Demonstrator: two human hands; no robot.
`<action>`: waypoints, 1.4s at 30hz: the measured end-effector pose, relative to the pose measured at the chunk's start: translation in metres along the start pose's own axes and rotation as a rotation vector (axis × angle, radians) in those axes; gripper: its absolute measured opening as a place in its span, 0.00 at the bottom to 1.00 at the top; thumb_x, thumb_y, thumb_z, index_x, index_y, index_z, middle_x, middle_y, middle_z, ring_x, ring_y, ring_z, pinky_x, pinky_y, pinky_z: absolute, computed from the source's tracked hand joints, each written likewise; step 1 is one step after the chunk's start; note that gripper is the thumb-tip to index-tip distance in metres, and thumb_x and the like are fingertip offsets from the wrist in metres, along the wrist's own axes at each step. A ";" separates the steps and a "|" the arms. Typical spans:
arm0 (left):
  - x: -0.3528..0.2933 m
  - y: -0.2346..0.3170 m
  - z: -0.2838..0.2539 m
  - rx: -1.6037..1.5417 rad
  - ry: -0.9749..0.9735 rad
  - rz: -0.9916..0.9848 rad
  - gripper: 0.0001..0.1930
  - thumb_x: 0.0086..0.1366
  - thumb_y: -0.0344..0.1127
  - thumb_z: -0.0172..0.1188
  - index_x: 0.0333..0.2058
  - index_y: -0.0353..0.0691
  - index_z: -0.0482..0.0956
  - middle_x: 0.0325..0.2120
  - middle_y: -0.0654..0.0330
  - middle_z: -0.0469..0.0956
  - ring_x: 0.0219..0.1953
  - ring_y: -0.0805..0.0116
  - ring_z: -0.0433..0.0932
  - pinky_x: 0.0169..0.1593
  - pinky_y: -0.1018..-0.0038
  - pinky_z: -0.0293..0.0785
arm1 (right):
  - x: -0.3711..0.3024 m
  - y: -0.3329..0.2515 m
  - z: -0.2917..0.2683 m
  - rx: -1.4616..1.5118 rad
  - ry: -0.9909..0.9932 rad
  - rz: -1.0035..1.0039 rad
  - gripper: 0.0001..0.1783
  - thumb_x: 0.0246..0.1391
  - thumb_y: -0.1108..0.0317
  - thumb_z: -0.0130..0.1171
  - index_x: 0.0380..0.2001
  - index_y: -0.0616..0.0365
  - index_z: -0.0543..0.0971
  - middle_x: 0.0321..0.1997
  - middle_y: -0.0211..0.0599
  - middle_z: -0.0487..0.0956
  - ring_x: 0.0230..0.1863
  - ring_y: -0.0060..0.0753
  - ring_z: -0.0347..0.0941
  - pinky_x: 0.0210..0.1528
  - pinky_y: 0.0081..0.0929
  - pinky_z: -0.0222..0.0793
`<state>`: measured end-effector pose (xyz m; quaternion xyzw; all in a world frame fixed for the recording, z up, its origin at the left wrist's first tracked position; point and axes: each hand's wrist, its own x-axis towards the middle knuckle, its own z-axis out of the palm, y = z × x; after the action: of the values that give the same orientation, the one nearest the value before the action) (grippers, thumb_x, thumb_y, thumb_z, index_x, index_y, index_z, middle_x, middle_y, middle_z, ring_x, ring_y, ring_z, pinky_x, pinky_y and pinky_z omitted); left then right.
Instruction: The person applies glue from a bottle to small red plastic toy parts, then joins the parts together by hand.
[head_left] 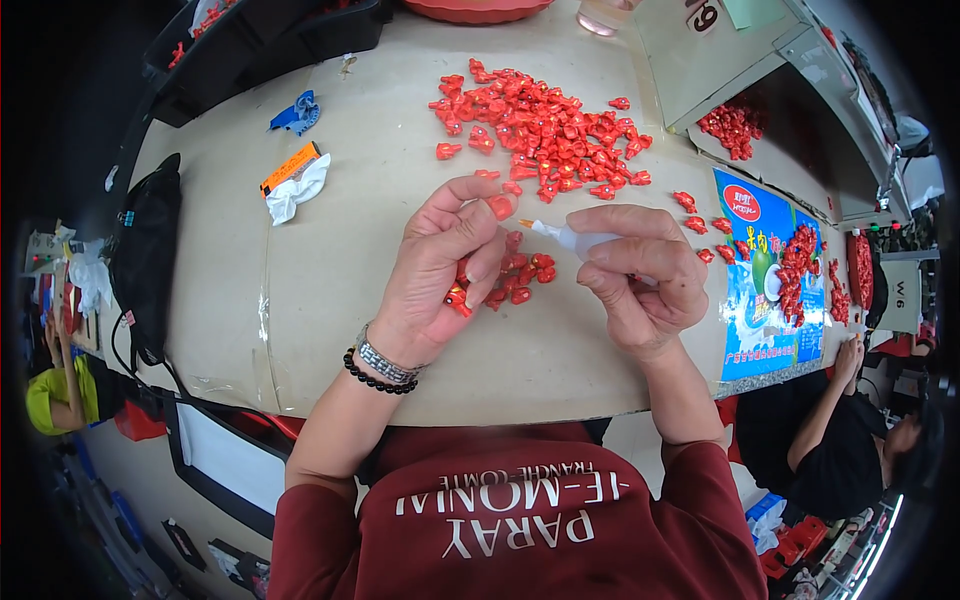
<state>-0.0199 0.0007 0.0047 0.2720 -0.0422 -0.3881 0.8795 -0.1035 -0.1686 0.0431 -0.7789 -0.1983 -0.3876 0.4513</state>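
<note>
Evidently one red piece (499, 207) is in hand: the left hand (430, 268) pinches it, while the right hand (650, 275) grips a white squeeze bottle (580, 241), its tip near the piece but apart. Beyond the fingers lies a large red heap (560, 130); a smaller red cluster (520, 280) sits between the hands (which group is finished, I cannot tell). Probably plenty remains. Left of the left hand, the tabletop (330, 250) gives broad bare room; right of the right hand, a blue sheet (738, 325) bearing more pieces narrows it. The near edge passes under both forearms.
</note>
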 end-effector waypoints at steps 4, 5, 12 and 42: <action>0.000 0.000 0.001 0.013 0.004 0.000 0.09 0.65 0.30 0.55 0.43 0.39 0.72 0.31 0.62 0.76 0.14 0.83 0.62 0.12 0.86 0.59 | 0.000 0.001 0.001 -0.007 -0.013 0.007 0.13 0.38 0.79 0.68 0.29 0.63 0.75 0.35 0.49 0.79 0.30 0.35 0.78 0.26 0.25 0.74; 0.000 0.000 0.001 0.011 0.007 -0.001 0.09 0.65 0.30 0.55 0.43 0.38 0.72 0.31 0.62 0.77 0.14 0.83 0.62 0.12 0.86 0.59 | -0.001 0.002 0.001 -0.001 -0.011 0.007 0.13 0.38 0.79 0.68 0.29 0.63 0.75 0.34 0.49 0.79 0.30 0.35 0.77 0.25 0.25 0.73; 0.000 0.000 0.001 -0.009 0.014 -0.001 0.08 0.66 0.30 0.54 0.43 0.38 0.72 0.36 0.60 0.77 0.15 0.83 0.62 0.12 0.86 0.60 | 0.000 0.002 0.001 -0.025 -0.011 -0.004 0.13 0.37 0.80 0.68 0.29 0.63 0.75 0.33 0.48 0.80 0.30 0.36 0.78 0.26 0.25 0.74; 0.004 0.010 -0.007 -0.119 0.009 0.038 0.10 0.66 0.29 0.53 0.46 0.39 0.72 0.38 0.59 0.77 0.17 0.82 0.62 0.13 0.86 0.58 | 0.009 0.030 -0.016 0.460 0.406 0.612 0.18 0.45 0.83 0.56 0.41 0.60 0.70 0.38 0.45 0.77 0.33 0.27 0.74 0.36 0.20 0.69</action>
<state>-0.0083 0.0069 0.0032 0.2200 -0.0205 -0.3720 0.9016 -0.0849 -0.1975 0.0388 -0.5888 0.0532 -0.3269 0.7373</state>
